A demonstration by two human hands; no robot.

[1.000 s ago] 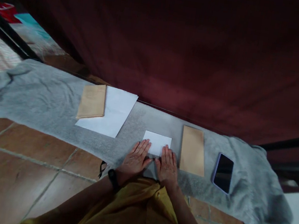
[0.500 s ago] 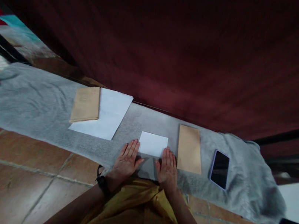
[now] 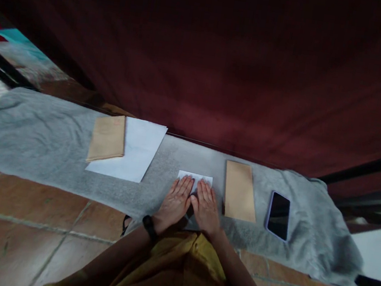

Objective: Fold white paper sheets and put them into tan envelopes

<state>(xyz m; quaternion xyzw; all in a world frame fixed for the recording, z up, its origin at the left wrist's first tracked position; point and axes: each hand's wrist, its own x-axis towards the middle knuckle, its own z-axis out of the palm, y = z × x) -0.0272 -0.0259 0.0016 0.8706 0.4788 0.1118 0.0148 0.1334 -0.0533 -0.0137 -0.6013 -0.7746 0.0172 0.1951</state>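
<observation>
A small white rectangle of paper (image 3: 195,176), perhaps folded, lies on the grey cloth in front of me. Flat on its left half rests my left hand (image 3: 175,202), fingers stretched forward. My right hand (image 3: 205,207) lies flat on the right half, its thumb close to the left thumb. Between them the hands cover most of the paper; its far edge shows beyond the fingertips. Just right of my right hand is a brown envelope (image 3: 240,191), untouched.
Grey cloth (image 3: 51,141) covers the long narrow surface. To the left, brown envelopes (image 3: 107,137) overlap larger white sheets (image 3: 141,150). A phone (image 3: 279,216) with a pale purple case lies at the right. A dark red curtain (image 3: 219,94) hangs along the far edge; tiled floor (image 3: 18,241) lies below.
Both hands were on the paper, then moved apart to its left and right edges. Now they have come inward, lying flat over it with thumbs close together. The view has shifted slightly.
</observation>
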